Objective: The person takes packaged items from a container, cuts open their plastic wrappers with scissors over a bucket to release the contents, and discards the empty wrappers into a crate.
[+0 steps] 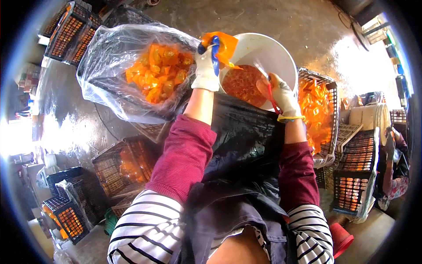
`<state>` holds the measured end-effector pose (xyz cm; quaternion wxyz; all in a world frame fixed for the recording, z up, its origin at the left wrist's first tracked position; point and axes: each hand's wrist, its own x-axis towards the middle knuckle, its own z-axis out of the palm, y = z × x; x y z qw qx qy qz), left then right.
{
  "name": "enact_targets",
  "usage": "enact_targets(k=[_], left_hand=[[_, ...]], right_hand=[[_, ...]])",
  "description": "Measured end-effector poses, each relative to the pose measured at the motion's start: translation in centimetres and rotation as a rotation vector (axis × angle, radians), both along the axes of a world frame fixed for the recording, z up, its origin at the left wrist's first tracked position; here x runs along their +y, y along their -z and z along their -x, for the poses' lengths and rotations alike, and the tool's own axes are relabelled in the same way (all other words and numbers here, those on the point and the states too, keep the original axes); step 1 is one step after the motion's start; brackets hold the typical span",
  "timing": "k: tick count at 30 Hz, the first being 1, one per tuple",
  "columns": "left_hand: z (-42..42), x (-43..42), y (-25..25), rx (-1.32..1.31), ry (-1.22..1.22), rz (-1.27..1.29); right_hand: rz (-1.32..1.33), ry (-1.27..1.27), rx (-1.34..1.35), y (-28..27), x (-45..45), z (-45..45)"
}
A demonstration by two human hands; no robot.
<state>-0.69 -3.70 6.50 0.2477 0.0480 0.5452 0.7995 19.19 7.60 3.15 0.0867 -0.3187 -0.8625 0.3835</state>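
Observation:
My left hand (207,64), in a white glove with blue fingers, grips a limp orange piece (225,46) that looks like fruit peel, at the rim of a white bucket (281,50). Wet reddish-orange pulp (244,83) lies in the bucket. Closed round a red-handled tool (272,100), my gloved right hand (281,92) is over the bucket's near right side. The tool's shiny end is blurred, so its kind is unclear. Left of the bucket, a clear plastic bag (105,66) holds shiny orange pieces (160,72).
At right stands a crate (332,105) of orange pieces (314,114), with dark crates (355,176) beyond it. More crates (107,169) are at lower left and upper left (72,35). A red container (340,240) sits low right. Another person (398,167) is at far right.

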Motion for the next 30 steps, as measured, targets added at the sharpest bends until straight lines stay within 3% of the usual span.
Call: enact_targets(k=[2,5,6,9,10,13,14,17,19,22,24,30], left_hand=[[-0.2,0.1,-0.1,0.13,0.129,0.167],[-0.5,0.9,0.7,0.171,0.204,0.285],[-0.3,0.9,0.7,0.339,0.269,0.388],[0.0,1.8,3.6,0.519,0.315,0.458],[-0.5,1.9,3.3,0.543,0.303,0.458],[-0.6,1.6,2.3,0.51,0.292,0.443],[-0.7,1.6,2.0,0.36,0.305,0.377],[-0.9,1.9,2.5,-0.019,0.44,-0.181],[-1.1,1.6,2.6,0.072,0.505,-0.085],[-0.6,2.1,4.2,0.222,0.603,0.134],[-0.7,2.3,4.9,0.315,0.536,0.216],[-0.7,1.2,2.2,0.13,0.344,0.288]], right_hand=[[0.241,0.076,0.21,-0.9,-0.5,-0.3],[0.26,-0.024,0.31,-0.6,-1.1,0.2],[0.267,-0.062,0.277,2.2,0.1,0.5],[0.269,-0.018,0.167,-0.2,-1.0,1.3],[0.354,-0.01,0.243,0.2,-1.3,1.7],[0.261,0.006,0.191,-0.1,-1.4,1.5],[0.305,0.047,0.182,-0.1,-1.3,1.4],[0.393,0.15,0.146,0.4,-0.5,1.4],[0.393,0.199,0.109,1.1,0.5,1.2],[0.171,0.162,0.12,2.9,1.1,1.1],[0.137,0.172,0.168,3.3,1.3,1.0],[0.187,0.166,0.212,0.1,-0.6,1.2]])
